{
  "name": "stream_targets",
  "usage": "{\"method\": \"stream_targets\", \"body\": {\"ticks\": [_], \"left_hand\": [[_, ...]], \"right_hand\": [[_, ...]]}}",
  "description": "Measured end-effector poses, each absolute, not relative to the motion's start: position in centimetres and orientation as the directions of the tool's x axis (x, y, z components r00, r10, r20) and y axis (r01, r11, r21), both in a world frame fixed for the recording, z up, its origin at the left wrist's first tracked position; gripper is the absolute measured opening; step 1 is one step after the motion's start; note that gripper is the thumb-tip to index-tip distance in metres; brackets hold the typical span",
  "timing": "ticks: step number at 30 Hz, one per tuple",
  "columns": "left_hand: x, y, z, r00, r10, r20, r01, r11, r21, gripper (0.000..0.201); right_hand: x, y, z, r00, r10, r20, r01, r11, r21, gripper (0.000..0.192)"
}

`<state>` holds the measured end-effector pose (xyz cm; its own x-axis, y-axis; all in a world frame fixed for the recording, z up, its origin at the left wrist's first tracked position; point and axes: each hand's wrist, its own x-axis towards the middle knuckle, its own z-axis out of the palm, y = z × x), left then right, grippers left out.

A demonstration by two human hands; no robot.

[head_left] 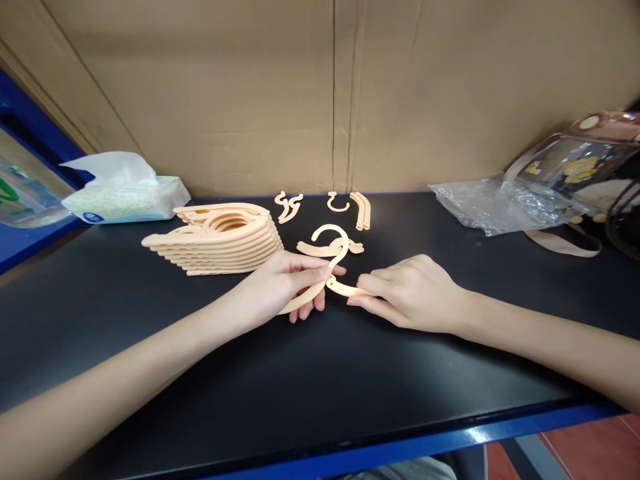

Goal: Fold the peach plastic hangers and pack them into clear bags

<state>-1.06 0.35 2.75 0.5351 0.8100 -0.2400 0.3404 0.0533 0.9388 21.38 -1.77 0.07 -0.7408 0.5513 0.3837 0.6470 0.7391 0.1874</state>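
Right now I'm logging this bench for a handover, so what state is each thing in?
Left hand: closed on one arm of the hanger.
Right hand: closed on the other arm.
Hanger: held just above the table, hook up.
Hanger stack: flat, neatly piled.
Loose hanger parts: separate, lying at the back.
Tissue pack: open, one tissue sticking up.
Plastic bag: crumpled, lying flat.

Pale peach plastic hanger pieces (330,267) and a matching peach stack of folded plastic hangers (220,240) lie on a matte black tabletop with a blue front edge (350,373), beside a white tissue pack speckled pale blue and yellow (125,197), before a plain brown cardboard backing (320,93).
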Motion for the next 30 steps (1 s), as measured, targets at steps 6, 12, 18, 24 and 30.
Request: {"method": "stream_targets", "body": {"ticks": [6,12,18,24,30], "left_hand": [[-1.2,0.3,2.8,0.537,0.808,-0.244,0.365,0.038,0.930,0.036],[-1.3,0.2,2.8,0.549,0.803,-0.231,0.391,-0.003,0.920,0.037],[-1.1,-0.4,2.8,0.558,0.812,-0.173,0.503,-0.165,0.849,0.038],[-0.7,-1.5,3.2,0.599,0.801,-0.023,0.682,-0.494,0.539,0.038],[-0.6,-1.8,2.8,0.627,0.779,0.015,0.729,-0.594,0.342,0.040]], "right_hand": [[21.3,-1.9,0.3,-0.731,0.579,0.362,0.657,0.740,0.143,0.048],[21.4,-1.8,0.6,-0.730,0.575,0.370,0.646,0.757,0.097,0.046],[21.7,-1.4,0.5,-0.734,0.588,0.339,0.637,0.770,0.045,0.047],[22.0,-0.6,0.4,-0.712,0.623,0.325,0.650,0.759,-0.032,0.045],[22.4,0.1,0.5,-0.693,0.610,0.385,0.623,0.775,-0.108,0.054]]}}
